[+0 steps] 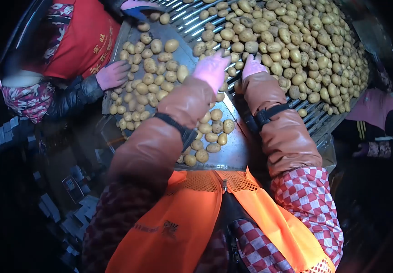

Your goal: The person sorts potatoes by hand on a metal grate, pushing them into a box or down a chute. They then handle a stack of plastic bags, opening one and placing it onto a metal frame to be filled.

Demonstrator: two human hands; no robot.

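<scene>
The left hand (212, 68), in a pink glove, lies palm down at the near edge of the roller bed (317, 119). Its fingers are stretched forward and close together, resting on the potatoes (296, 45) without closing round any of them. The right hand (252, 67), also gloved in pink, is just beside it and further onto the roller bed. Its fingers are bent down among the potatoes with the tips hidden, so I cannot tell whether it grips 1.

The potatoes cover nearly the whole roller bed in a thick, tight heap, and the 2 hands touch the heap's near-left edge. A strip of bare rollers shows along the near-right side of the roller bed.

A smooth metal sheet (235, 150) adjoins the roller bed on its left. A looser spread of smaller potatoes (151, 77) lies on this sheet and runs down toward the person's chest. A co-worker's gloved hand (113, 74), on a dark sleeve, rests at the far-left edge of that spread, well apart from the roller bed. Another gloved hand (135, 7) shows at the far-left corner of the roller bed.

Both of the person's forearms wear brown sleeve covers, each cinched by a black strap (178, 127), and an orange vest (183, 227) hangs below them. To the right of the roller bed stands another person in a pink garment (378, 109), mostly in the dark.
</scene>
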